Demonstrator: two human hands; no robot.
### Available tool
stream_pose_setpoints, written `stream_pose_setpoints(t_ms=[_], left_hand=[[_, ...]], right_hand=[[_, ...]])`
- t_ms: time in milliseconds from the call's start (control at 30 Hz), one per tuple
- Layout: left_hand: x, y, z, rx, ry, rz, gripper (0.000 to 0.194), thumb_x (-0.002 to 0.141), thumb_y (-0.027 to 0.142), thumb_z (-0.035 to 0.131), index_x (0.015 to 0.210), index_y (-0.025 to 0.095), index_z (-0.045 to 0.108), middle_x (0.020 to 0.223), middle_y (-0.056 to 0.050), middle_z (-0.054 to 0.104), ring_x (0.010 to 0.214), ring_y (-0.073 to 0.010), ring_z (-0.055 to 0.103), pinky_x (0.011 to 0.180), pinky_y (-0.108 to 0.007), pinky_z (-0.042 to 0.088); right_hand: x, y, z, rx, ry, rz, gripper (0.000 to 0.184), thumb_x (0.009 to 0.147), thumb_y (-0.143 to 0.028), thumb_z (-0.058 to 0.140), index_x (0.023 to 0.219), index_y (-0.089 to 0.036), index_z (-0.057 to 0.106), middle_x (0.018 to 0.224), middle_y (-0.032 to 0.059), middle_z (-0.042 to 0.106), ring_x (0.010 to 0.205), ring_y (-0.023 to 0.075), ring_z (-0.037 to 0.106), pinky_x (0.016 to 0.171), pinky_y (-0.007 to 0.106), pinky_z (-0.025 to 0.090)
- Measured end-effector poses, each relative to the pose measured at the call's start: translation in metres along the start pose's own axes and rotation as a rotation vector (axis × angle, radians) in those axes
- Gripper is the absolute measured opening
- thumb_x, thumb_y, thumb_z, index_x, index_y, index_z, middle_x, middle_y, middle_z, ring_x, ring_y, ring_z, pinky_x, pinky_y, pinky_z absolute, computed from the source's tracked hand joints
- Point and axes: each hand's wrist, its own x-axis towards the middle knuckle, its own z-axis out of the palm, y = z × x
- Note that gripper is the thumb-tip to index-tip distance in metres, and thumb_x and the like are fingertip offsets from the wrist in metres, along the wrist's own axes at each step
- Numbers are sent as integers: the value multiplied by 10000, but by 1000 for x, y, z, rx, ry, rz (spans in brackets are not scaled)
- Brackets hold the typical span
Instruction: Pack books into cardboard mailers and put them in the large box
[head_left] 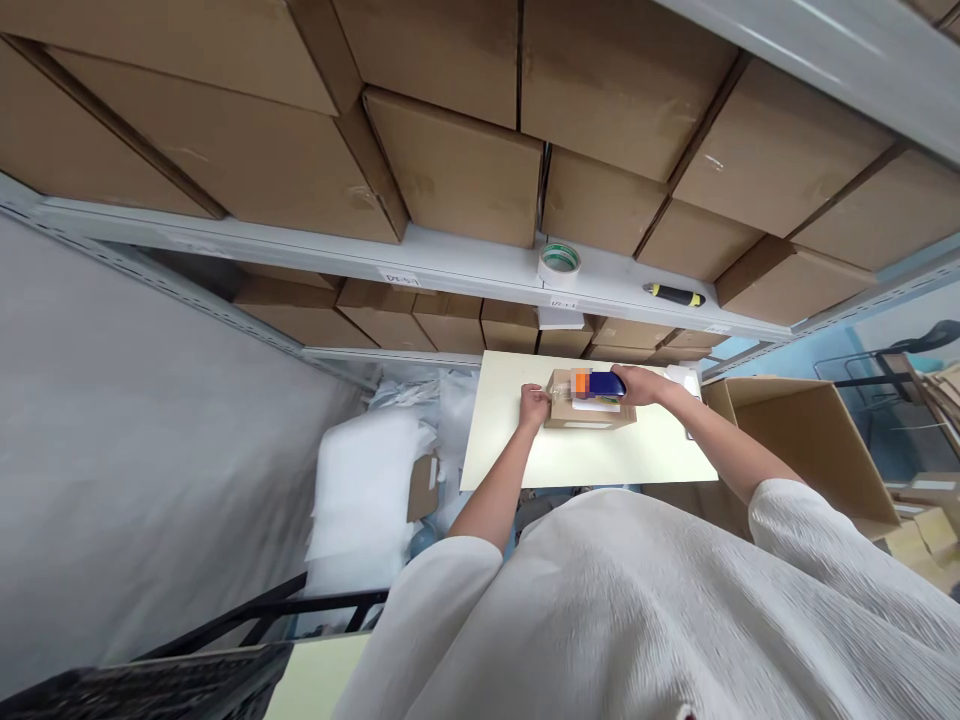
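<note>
Right hand clasps the tape dispenser; left hand half-curls against the carton, grip unclear. Weak bracing could skew the carton.

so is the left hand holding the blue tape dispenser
No, the right hand grips the blue tape dispenser; the left hand is at the cardboard box's left end.
</note>
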Motion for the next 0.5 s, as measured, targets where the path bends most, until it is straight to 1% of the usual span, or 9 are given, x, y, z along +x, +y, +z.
stream_pose_setpoints(t_ms=[133,167,233,300,367,433,467,500], left_hand=[[-5,1,-5,93,77,55,289,790,147,742,958,254,533,945,-4,666,925,-191,689,956,-365,554],[-6,2,-7,88,71,73,260,795,140,730,946,251,550,958,-11,682,934,-191,694,967,-366,556],[-10,4,-9,54,15,108,216,806,115,677,949,249,587,969,-17,715,948,-188,713,976,-358,566],[-14,8,-11,34,-42,108,211,809,101,642,955,250,615,954,-17,737,948,-194,731,964,-359,582],[-18,14,-14,59,-56,117,227,818,97,628,983,252,642,991,-30,756,979,-215,744,973,-382,590],[-23,24,-17,140,-45,216,296,837,91,619,1076,255,675,1155,-61,768,1123,-247,736,1050,-419,574],[-25,30,-18,196,-55,309,358,845,83,614,1150,255,687,1272,-80,753,1234,-264,707,1109,-438,550],[-27,37,-18,262,-94,405,424,848,78,617,1228,253,690,1366,-96,728,1332,-281,664,1165,-454,519]], right_hand=[[-1,-1,1,-5,7,0,440,884,-340,813,1247,-225,593,1206,111,776,986,263,729,704,293,447],[-1,-1,1,-8,6,4,438,885,-341,814,1246,-226,594,1203,111,775,985,263,729,705,293,447],[-2,-3,1,-19,1,16,442,885,-340,814,1251,-228,592,1195,112,775,976,266,727,704,295,448],[-3,-3,1,-25,1,30,460,887,-344,811,1268,-228,581,1187,116,774,969,270,725,704,299,453],[-3,-3,2,-16,6,40,477,891,-352,806,1284,-226,568,1181,117,771,964,272,722,712,303,463],[-3,-2,3,-1,14,38,481,885,-353,811,1279,-225,567,1194,120,765,973,274,720,727,306,476],[-3,-1,3,7,21,29,476,878,-352,816,1267,-224,572,1210,123,759,985,276,719,738,307,482],[-2,0,3,16,30,14,467,873,-350,821,1252,-225,579,1225,124,754,1000,276,719,752,307,487]])
